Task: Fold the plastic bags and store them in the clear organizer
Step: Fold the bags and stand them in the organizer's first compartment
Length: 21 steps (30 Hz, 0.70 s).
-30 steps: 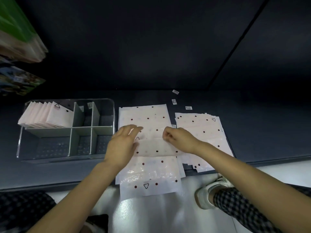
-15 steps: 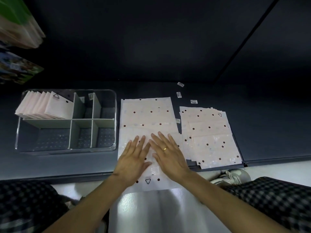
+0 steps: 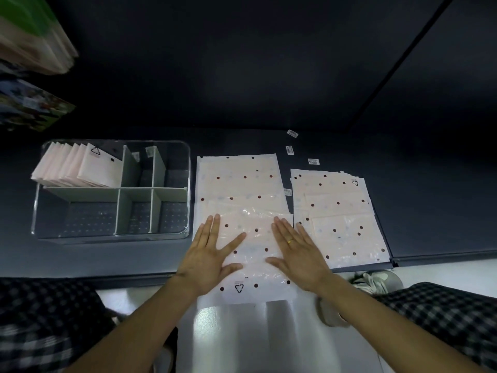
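Head view, my only feed. Both hands lie flat with fingers spread on the folded plastic bag [image 3: 248,243] at the near edge of the dark desk [image 3: 269,135]. Left hand [image 3: 208,258] presses its left side, right hand [image 3: 297,255] its right side; a gold ring [image 3: 290,241] shows on the right hand. The bag's lower part hangs past the desk's near edge, a triangle mark facing me.

Just right of it I see a stack of flat dotted bags [image 3: 340,216], reaching the near edge too.

The clear organizer [image 3: 113,189] sits left of the bag, towards the desk's left side. Folded bags [image 3: 78,168] stand upright in its far-left compartment.

Three small labels [image 3: 289,150] lie beyond the bags, towards the far edge.
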### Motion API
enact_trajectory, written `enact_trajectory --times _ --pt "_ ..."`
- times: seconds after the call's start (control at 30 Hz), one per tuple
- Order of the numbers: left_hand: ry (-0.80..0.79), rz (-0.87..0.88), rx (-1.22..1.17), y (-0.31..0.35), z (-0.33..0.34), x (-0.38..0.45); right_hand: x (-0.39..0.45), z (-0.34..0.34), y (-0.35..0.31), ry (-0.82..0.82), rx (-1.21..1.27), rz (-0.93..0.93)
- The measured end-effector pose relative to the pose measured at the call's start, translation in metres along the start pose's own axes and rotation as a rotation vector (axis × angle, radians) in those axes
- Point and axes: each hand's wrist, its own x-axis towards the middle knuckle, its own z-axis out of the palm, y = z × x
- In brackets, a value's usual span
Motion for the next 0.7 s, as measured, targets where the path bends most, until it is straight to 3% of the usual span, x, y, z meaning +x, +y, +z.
enact_trajectory --times 0.2,0.47,0.57,0.63,0.7 --pt "-0.018 -0.023 -0.024 0.001 -0.003 0.001 0.046 -0.052 -0.014 0.230 0.311 0.094" --pt "-0.072 -0.027 -0.076 0.000 -0.006 0.002 0.109 -0.068 -0.023 -0.141 0.551 0.192" --pt "-0.077 -0.053 -0.108 0.001 -0.005 0.003 0.114 -0.071 -0.021 -0.219 0.459 0.163" --pt "-0.015 -0.096 -0.198 0.002 -0.007 0.002 0.114 -0.072 -0.021 -0.230 0.383 0.118" --pt "0.165 -0.119 -0.311 0.002 -0.015 0.000 0.108 -0.076 -0.021 -0.207 0.442 0.114"
